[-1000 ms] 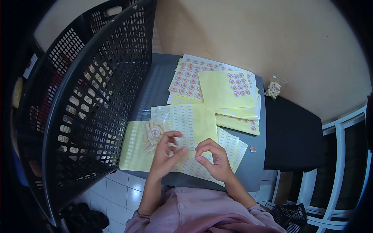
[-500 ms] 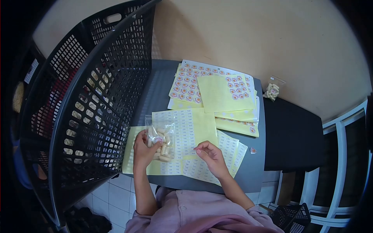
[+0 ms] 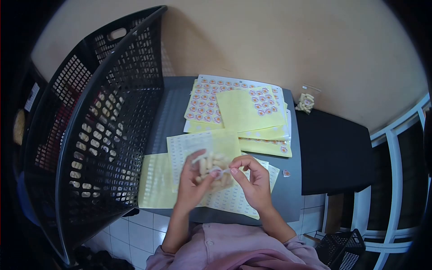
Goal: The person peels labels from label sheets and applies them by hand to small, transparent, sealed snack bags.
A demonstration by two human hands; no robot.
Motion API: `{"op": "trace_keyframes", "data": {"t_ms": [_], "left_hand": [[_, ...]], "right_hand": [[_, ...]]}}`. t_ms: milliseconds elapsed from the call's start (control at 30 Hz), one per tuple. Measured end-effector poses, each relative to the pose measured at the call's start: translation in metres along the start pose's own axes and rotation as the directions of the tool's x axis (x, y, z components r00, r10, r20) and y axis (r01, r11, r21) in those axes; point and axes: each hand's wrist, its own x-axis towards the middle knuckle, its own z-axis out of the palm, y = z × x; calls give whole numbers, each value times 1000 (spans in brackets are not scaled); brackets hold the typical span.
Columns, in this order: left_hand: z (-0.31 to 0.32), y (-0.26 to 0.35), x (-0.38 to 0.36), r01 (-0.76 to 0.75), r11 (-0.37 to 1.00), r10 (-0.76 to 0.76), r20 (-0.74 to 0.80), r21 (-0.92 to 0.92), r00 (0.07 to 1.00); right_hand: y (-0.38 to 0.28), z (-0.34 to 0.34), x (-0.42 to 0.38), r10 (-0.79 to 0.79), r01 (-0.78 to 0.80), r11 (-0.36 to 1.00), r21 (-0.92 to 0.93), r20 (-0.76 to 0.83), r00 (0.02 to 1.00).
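My left hand (image 3: 194, 182) grips a clear plastic bag (image 3: 220, 163) filled with pale, finger-shaped pieces, its thumb across the front beside a round sticker. The bag is blurred by motion. At the bag's right side, my right hand (image 3: 253, 180) is closed in a pinch on what looks like a small sticker (image 3: 226, 171), small and blurred. Beneath both hands lie yellow-backed sheets of small printed labels (image 3: 229, 198).
A tall black perforated basket (image 3: 108, 112) holding similar bags stands at the left. Sheets of round stickers (image 3: 207, 96) are stacked at the back of the grey table (image 3: 175, 90). A loose sticker (image 3: 286, 173) lies right; another filled bag (image 3: 306, 103) sits on a black surface (image 3: 335, 153).
My left hand has carried the bag to the right, over the label sheets. My right hand's pinch now meets the bag's right side; before, it was apart from it. The view has shifted slightly.
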Motion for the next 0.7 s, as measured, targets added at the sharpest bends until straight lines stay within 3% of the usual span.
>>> {"op": "trace_keyframes", "data": {"t_ms": [167, 233, 367, 700], "left_hand": [[47, -12, 4, -157, 982, 150, 77, 106, 986], [57, -16, 6, -240, 953, 225, 99, 182, 969], [72, -9, 9, -289, 935, 256, 176, 204, 951], [92, -3, 9, -438, 841, 370, 253, 319, 894]], "right_hand": [[-9, -11, 12, -101, 97, 995, -33, -146, 984], [-18, -16, 11, -201, 175, 974, -140, -192, 961], [-26, -29, 9, -183, 161, 981, -112, -224, 957], [-19, -36, 0, -269, 155, 938, -308, -372, 888]]}}
